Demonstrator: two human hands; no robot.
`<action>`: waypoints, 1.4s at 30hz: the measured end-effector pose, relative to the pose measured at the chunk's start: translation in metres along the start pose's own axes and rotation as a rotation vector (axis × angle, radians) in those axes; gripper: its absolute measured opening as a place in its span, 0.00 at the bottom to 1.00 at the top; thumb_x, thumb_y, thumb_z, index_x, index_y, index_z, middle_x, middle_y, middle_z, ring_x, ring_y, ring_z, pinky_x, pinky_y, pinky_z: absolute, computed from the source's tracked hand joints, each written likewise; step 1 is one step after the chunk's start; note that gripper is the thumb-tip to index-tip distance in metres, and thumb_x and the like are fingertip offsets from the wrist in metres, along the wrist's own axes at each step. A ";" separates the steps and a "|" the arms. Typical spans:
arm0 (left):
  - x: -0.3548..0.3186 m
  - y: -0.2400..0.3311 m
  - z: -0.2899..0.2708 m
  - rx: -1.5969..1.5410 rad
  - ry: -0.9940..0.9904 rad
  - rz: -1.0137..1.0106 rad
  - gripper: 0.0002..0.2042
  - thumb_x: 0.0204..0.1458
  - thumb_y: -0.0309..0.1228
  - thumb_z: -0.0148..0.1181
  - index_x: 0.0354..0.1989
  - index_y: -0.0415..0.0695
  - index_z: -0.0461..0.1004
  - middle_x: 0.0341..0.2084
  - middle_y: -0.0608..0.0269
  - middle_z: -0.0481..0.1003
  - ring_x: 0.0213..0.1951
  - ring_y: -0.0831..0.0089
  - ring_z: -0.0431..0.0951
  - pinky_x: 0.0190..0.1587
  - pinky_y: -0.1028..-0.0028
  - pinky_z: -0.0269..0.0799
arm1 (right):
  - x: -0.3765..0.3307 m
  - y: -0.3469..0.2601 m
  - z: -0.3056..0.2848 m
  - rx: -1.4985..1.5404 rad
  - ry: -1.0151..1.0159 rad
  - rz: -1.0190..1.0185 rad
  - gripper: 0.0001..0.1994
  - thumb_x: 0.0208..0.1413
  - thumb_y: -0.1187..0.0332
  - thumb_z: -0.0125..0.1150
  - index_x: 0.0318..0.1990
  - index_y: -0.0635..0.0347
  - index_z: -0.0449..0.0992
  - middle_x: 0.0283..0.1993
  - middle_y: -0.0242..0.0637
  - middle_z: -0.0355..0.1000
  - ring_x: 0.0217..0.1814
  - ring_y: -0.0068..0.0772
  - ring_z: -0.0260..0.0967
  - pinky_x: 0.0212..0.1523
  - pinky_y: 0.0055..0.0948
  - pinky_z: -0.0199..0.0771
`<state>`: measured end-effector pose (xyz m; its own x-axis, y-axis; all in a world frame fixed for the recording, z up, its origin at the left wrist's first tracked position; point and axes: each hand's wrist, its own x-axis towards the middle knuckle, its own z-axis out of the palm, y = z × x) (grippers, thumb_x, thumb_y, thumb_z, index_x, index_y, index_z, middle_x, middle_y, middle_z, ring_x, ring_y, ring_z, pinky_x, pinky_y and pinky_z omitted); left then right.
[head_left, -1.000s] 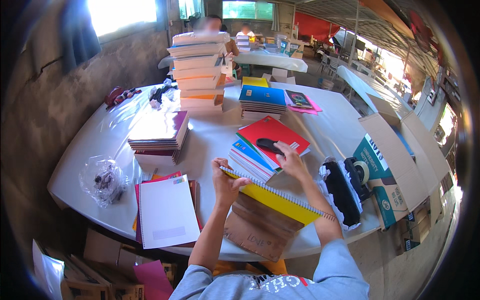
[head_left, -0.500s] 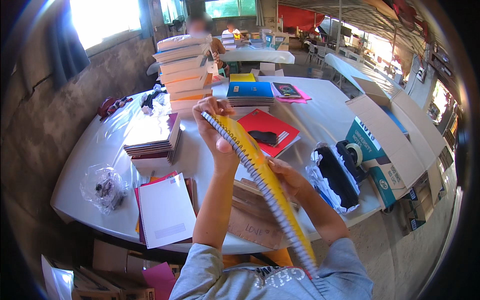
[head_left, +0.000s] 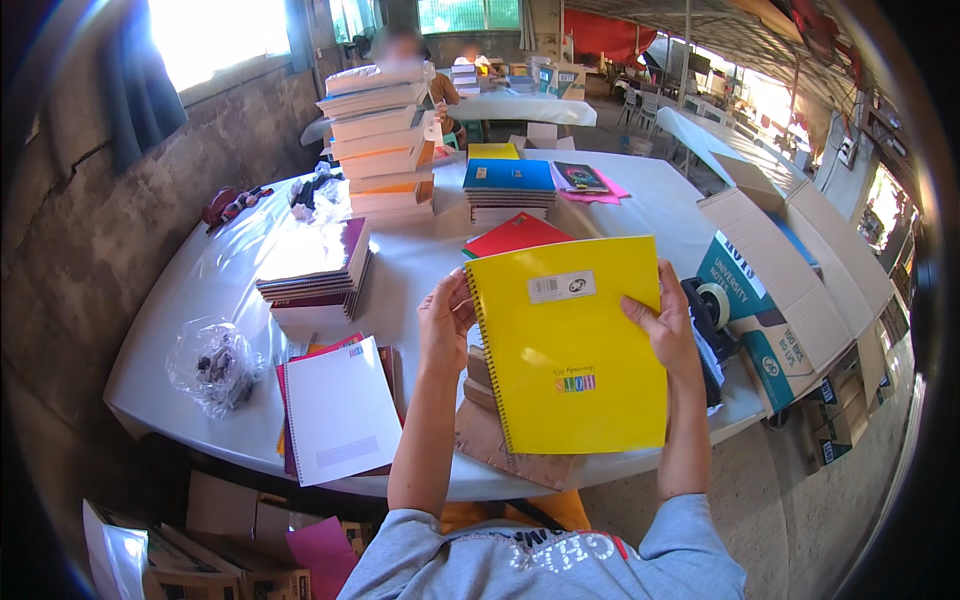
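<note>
A yellow spiral notebook [head_left: 570, 335] is held up over the table's near edge, its broad cover facing me and its printing upside down. My left hand [head_left: 447, 312] grips it by the coiled side, and my right hand [head_left: 664, 318] holds the opposite side with the thumb lying on the cover. Behind it, part of a red notebook [head_left: 515, 235] shows. Below its left side sticks out a piece of brown cardboard [head_left: 510, 450]. Left of my left forearm lies a white-covered spiral notebook [head_left: 340, 415] on top of other notebooks.
On the white table [head_left: 160, 320] stand a notebook stack [head_left: 315, 265], a tall pile [head_left: 380, 140] and blue notebooks [head_left: 508, 177]. Crumpled clear plastic [head_left: 213, 365] lies at left. A tape dispenser [head_left: 712, 305] and an open carton [head_left: 790, 290] are at right. A person [head_left: 440, 90] sits beyond the tall pile.
The yellow notebook has turned from edge-on to flat toward me. My left hand came lower along the coil, and my right hand moved right and up to its far side.
</note>
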<state>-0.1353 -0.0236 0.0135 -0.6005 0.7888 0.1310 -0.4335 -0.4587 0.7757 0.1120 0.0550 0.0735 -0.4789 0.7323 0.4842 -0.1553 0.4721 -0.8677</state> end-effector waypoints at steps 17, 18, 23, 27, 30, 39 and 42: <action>-0.008 0.019 -0.014 0.385 -0.026 0.265 0.12 0.53 0.28 0.54 0.43 0.34 0.75 0.33 0.58 0.78 0.35 0.75 0.77 0.43 0.75 0.73 | -0.027 -0.002 0.022 -0.359 -0.074 -0.601 0.10 0.54 0.71 0.57 0.45 0.55 0.71 0.38 0.44 0.77 0.35 0.35 0.78 0.28 0.25 0.76; -0.008 0.024 -0.012 0.391 -0.053 0.263 0.12 0.54 0.29 0.55 0.42 0.34 0.75 0.33 0.59 0.78 0.35 0.75 0.77 0.43 0.75 0.72 | -0.027 -0.006 0.024 -0.372 -0.084 -0.608 0.11 0.53 0.72 0.57 0.45 0.56 0.71 0.40 0.44 0.76 0.36 0.35 0.78 0.29 0.25 0.76; -0.020 0.037 -0.038 0.432 -0.118 0.245 0.13 0.54 0.32 0.58 0.40 0.33 0.76 0.31 0.59 0.77 0.33 0.75 0.76 0.40 0.76 0.71 | -0.032 -0.009 0.027 -0.395 -0.128 -0.442 0.12 0.53 0.72 0.58 0.45 0.56 0.71 0.40 0.44 0.76 0.37 0.36 0.77 0.30 0.25 0.77; -0.024 0.036 -0.045 0.450 -0.018 0.254 0.13 0.52 0.32 0.60 0.37 0.32 0.77 0.28 0.60 0.77 0.31 0.75 0.75 0.37 0.78 0.71 | -0.037 -0.018 0.040 -0.402 -0.146 -0.546 0.12 0.52 0.73 0.59 0.45 0.57 0.71 0.39 0.45 0.76 0.37 0.35 0.77 0.30 0.26 0.77; -0.037 0.048 -0.049 0.431 0.046 0.242 0.11 0.47 0.32 0.66 0.33 0.35 0.79 0.24 0.63 0.77 0.28 0.80 0.73 0.35 0.80 0.68 | -0.038 -0.021 0.046 -0.363 -0.202 -0.545 0.12 0.52 0.74 0.58 0.45 0.58 0.71 0.40 0.46 0.76 0.36 0.35 0.78 0.31 0.24 0.77; -0.075 0.111 -0.112 0.518 0.183 0.537 0.10 0.50 0.29 0.61 0.37 0.37 0.77 0.37 0.51 0.78 0.38 0.72 0.77 0.45 0.75 0.71 | 0.009 -0.042 0.097 -0.197 -0.375 -0.427 0.18 0.49 0.72 0.63 0.48 0.58 0.68 0.40 0.43 0.74 0.38 0.31 0.76 0.37 0.28 0.75; -0.111 0.166 -0.127 0.762 0.386 0.850 0.09 0.50 0.29 0.58 0.37 0.36 0.75 0.42 0.48 0.76 0.43 0.67 0.75 0.50 0.72 0.67 | 0.041 -0.039 0.136 -0.016 -0.519 -0.392 0.16 0.46 0.78 0.63 0.44 0.58 0.71 0.40 0.39 0.74 0.44 0.31 0.73 0.46 0.28 0.72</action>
<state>-0.2257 -0.2394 0.0487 -0.7194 0.1174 0.6846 0.6282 -0.3104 0.7134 -0.0188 -0.0002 0.1123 -0.7451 0.1742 0.6438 -0.3923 0.6662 -0.6343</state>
